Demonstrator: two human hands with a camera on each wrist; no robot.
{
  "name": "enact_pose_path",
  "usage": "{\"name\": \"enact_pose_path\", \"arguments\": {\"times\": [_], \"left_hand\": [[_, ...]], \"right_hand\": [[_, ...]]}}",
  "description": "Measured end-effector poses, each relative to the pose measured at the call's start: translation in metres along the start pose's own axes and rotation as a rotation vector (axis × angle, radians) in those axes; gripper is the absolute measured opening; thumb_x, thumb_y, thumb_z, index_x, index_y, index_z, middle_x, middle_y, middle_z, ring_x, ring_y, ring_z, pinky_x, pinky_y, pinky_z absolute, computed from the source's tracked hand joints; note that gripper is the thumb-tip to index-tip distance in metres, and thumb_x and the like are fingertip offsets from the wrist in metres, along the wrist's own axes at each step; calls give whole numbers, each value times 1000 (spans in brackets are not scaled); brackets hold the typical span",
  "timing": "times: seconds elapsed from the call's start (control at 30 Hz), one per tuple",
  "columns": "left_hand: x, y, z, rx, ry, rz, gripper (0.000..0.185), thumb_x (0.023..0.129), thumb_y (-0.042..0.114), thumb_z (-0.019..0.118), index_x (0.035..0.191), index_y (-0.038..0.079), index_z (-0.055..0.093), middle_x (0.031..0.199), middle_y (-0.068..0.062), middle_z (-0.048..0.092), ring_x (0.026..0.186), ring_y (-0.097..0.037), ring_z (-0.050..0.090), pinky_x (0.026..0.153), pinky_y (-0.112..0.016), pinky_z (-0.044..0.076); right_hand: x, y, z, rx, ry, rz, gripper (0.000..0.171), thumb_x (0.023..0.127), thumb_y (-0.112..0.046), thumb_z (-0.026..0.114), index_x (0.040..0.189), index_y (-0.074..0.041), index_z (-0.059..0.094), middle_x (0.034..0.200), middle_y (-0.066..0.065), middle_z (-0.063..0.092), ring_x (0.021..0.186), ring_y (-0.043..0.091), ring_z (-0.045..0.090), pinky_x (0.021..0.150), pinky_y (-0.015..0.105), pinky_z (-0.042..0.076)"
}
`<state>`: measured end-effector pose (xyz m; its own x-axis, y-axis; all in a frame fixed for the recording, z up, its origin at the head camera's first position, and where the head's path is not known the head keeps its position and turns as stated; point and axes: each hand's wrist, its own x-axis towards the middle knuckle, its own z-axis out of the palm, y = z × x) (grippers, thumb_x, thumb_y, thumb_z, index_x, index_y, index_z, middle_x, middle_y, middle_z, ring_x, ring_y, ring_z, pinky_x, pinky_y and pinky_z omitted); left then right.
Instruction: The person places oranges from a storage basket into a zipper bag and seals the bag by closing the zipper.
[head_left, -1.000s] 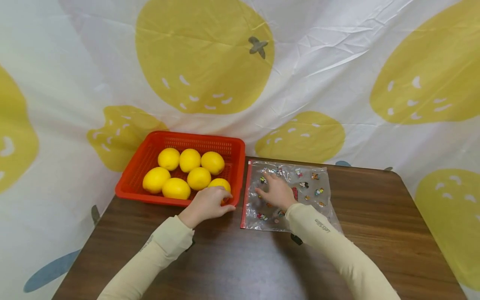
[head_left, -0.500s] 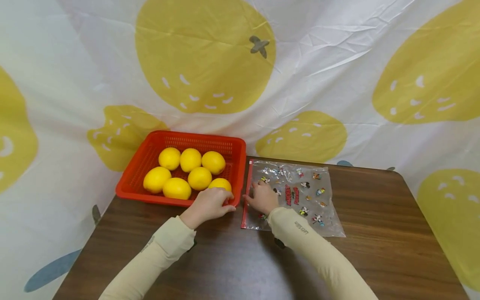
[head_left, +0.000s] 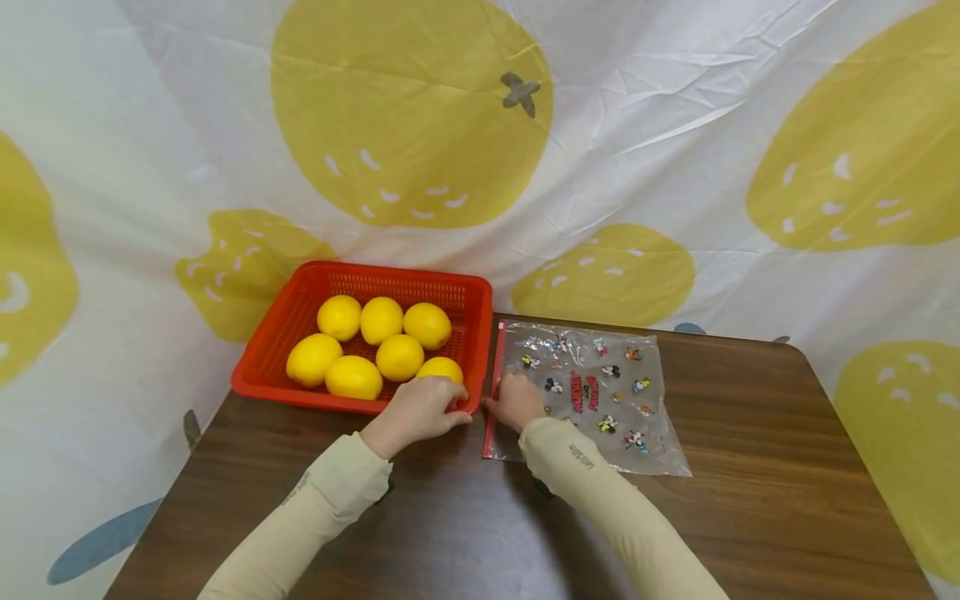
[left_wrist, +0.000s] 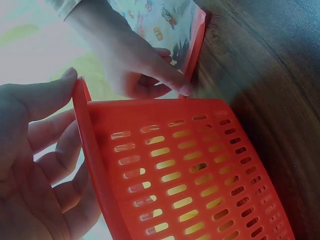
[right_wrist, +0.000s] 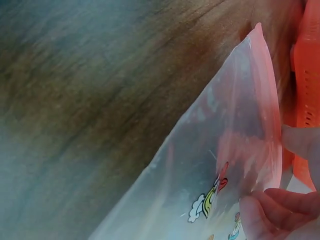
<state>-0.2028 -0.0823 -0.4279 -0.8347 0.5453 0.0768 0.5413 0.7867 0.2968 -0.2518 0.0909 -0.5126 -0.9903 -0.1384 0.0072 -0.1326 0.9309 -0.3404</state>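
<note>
left hand [head_left: 417, 409] grips basket [head_left: 315, 283] rim (5 o'clock corner) | right hand [head_left: 516, 402] pinches bag [head_left: 600, 417] red edge | next: open zip

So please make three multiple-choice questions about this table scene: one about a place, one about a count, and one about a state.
1. Where does the zip bag lie from the red basket?
A. To its right on the table
B. Inside it
C. Under it

2. How many lemons are in the basket?
A. Four
B. Seven
C. Ten

3. What does the right hand do?
A. It hangs idle in the air
B. It holds a lemon
C. It pinches the bag's red edge

Answers:
1. A, the bag lies flat on the wooden table beside the basket.
2. B, the head view shows seven yellow fruits.
3. C, the wrist views show the fingers closed on the red strip, while the left hand grips the basket rim.
</note>
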Motion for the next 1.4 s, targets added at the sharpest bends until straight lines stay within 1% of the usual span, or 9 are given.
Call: {"name": "enact_pose_path", "arguments": {"times": [0.23, 0.33, 0.5, 0.67, 0.83, 1.0, 1.13, 1.33, 1.4], "left_hand": [[0, 0, 1, -1, 7, 12, 27, 77, 35, 71, 91, 12, 69, 56, 9, 45, 55, -9, 43, 53, -20, 39], [0, 0, 1, 2, 5, 12, 26, 77, 34, 71, 91, 12, 69, 56, 9, 45, 55, -9, 43, 53, -20, 39], [0, 0, 0, -2, -6, 6, 26, 77, 33, 71, 91, 12, 69, 56, 9, 45, 55, -9, 43, 53, -21, 39], [0, 1, -1, -11, -11, 2, 26, 77, 33, 71, 92, 12, 69, 56, 8, 45, 56, -10, 44, 53, -21, 39], [-1, 2, -2, -15, -9, 3, 27, 77, 33, 71, 92, 11, 69, 55, 8, 45, 56, -9, 44, 53, -21, 39], [-1, 2, -2, -5, -8, 7, 28, 77, 34, 71, 92, 10, 69, 55, 8, 45, 55, -9, 43, 53, -20, 39], [0, 1, -1, -3, -5, 9, 28, 77, 33, 71, 92, 10, 69, 57, 8, 47, 56, -9, 44, 54, -20, 40], [0, 0, 0, -12, 3, 21, 28, 76, 33, 72, 92, 9, 69, 60, 7, 51, 58, -9, 45, 56, -20, 41], [0, 0, 0, -17, 1, 24, 29, 76, 33, 72, 92, 9, 69, 60, 7, 51, 58, -9, 45, 57, -20, 41]], "right_hand": [[1, -2, 0, 24, -7, 5, 30, 73, -26, 69, 53, -12, 51, 55, 4, 55, 53, 22, 55, 48, 36, 43], [2, -2, 1, 17, -9, 5, 27, 73, -24, 68, 56, -9, 53, 60, 8, 59, 57, 26, 58, 50, 38, 45], [4, -1, 3, 3, -32, 17, 18, 72, -19, 65, 67, -3, 59, 72, 16, 64, 65, 31, 62, 55, 42, 49], [4, 1, 0, 18, -41, 12, 15, 72, -15, 64, 67, -2, 59, 71, 15, 63, 65, 29, 61, 54, 39, 48], [3, 7, -7, 79, -3, 6, 16, 73, -12, 63, 62, -6, 53, 64, 11, 59, 61, 25, 57, 52, 35, 46], [0, 12, -15, 121, 47, -47, 16, 73, -7, 59, 60, -7, 50, 58, 6, 53, 54, 20, 50, 48, 30, 41], [-5, 15, -25, 178, 54, -67, 17, 73, -5, 58, 60, -7, 48, 55, 4, 49, 50, 17, 47, 46, 27, 37], [-13, 17, -43, 238, 66, -99, 14, 74, -5, 59, 63, -6, 51, 54, 1, 48, 49, 13, 44, 47, 25, 37], [-16, 18, -49, 257, 69, -97, 12, 74, -4, 58, 64, -6, 52, 54, 1, 48, 47, 12, 43, 46, 24, 36]]}}
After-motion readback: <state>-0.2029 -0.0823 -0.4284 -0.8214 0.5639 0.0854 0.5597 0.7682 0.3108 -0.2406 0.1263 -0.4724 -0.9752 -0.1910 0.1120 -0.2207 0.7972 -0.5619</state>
